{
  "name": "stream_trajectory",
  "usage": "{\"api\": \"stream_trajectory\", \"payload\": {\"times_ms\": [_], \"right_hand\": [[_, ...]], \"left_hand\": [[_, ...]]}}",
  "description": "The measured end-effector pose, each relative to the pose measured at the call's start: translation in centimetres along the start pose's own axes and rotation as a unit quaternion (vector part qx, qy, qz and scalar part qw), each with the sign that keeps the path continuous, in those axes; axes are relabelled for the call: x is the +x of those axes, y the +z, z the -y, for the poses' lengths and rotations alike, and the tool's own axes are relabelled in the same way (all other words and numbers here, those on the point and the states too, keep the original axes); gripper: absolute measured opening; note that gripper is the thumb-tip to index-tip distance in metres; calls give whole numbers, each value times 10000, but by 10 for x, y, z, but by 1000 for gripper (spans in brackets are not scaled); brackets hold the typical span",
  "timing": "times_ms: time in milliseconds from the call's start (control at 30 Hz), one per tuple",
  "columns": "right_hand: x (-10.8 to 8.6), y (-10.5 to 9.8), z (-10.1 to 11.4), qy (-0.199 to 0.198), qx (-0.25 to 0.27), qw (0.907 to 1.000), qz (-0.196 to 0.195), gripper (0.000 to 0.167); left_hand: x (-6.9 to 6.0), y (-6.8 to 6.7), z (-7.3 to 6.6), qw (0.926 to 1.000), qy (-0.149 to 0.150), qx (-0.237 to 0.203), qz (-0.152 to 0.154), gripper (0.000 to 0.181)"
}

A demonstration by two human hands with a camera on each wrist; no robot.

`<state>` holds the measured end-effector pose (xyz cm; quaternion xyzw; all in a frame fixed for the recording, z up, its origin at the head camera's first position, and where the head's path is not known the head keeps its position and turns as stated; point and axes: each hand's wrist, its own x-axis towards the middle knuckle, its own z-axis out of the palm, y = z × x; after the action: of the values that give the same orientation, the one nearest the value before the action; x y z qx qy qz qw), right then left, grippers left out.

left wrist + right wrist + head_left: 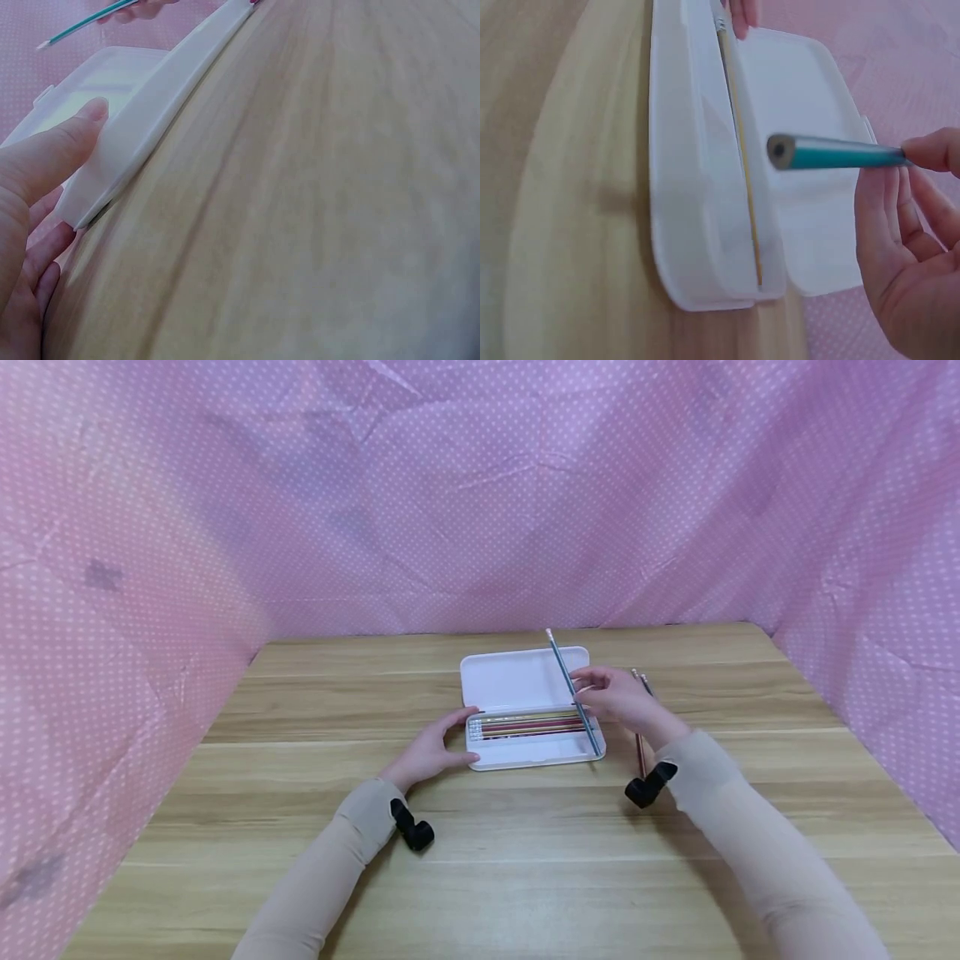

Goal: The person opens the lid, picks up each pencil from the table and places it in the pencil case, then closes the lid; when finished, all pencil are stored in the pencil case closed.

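Observation:
A white pencil case (525,752) lies with its lid (502,681) folded back on the wooden table. Several striped pencils (521,725) lie side by side in its tray, white erasers toward the left. My left hand (423,756) holds the case's left end, thumb (79,139) on the near wall and fingers at the far side. Above the case's right part, my right hand (618,697) pinches a blue-green pencil (832,156) between thumb and fingers. This pencil is tilted, its eraser up and away, its unsharpened end over the tray's near right corner.
More pencils (640,750) lie on the table to the right, partly hidden under my right wrist. Black wrist cameras (416,833) are strapped to both sleeves. A pink dotted cloth (480,510) hangs behind and around the wooden table (517,868).

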<state>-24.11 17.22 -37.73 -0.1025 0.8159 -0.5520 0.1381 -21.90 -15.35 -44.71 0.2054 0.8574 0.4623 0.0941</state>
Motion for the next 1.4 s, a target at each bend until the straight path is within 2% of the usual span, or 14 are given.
{"api": "stream_trajectory", "payload": {"times_ms": [100,200,500,700,767,933,1167,1300,1400], "right_hand": [[5,4,8,-316,-912,9953,28,41],[9,6,16,-716,-1710,9824,212,36],[16,17,32,-1476,-2925,9372,1199,31],[20,26,32,-1596,-3345,9095,1883,31],[22,29,31,-1597,-3470,9034,1947,32],[29,36,27,-1550,-3685,8960,1932,33],[35,47,21,-1775,-4051,8717,2108,33],[35,51,19,-1931,-4068,8674,2119,35],[33,53,19,-1901,-4004,8716,2093,34]], "left_hand": [[0,0,-1,10000,1,-16,-8,77],[0,0,-2,10000,-8,-72,-14,77],[0,0,-3,10000,-52,-80,-18,77],[-1,0,-2,10000,-24,-62,14,77],[0,0,-2,10000,-16,-61,17,77],[1,1,-2,10000,35,-71,-2,77],[0,1,-1,10000,-14,-89,-24,77],[0,0,-3,10000,-32,-61,-18,77],[0,0,-1,10000,-12,-62,-16,77]]}}
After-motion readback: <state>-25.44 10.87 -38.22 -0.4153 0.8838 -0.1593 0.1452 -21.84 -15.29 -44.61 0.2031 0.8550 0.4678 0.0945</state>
